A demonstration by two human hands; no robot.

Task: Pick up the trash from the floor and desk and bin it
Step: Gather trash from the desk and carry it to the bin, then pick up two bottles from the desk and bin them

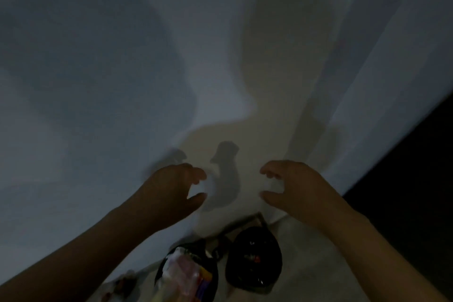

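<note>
The scene is dim and blurred. My left hand (175, 185) and my right hand (290, 185) are both raised in front of a pale wall, fingers loosely curved toward each other, and neither holds anything. Below them on the floor stand two bins lined with black bags. The left bin (213, 279) is stuffed with plastic wrappers and other trash (182, 274). The right bin (253, 258) looks mostly dark inside, with a few small bits in it.
A pale wall (147, 68) fills most of the view, crossed by shadows of my head and hands. A dark surface (416, 179) lies at the right edge. Light floor (311, 265) surrounds the bins, and a small dark object (125, 283) sits left of them.
</note>
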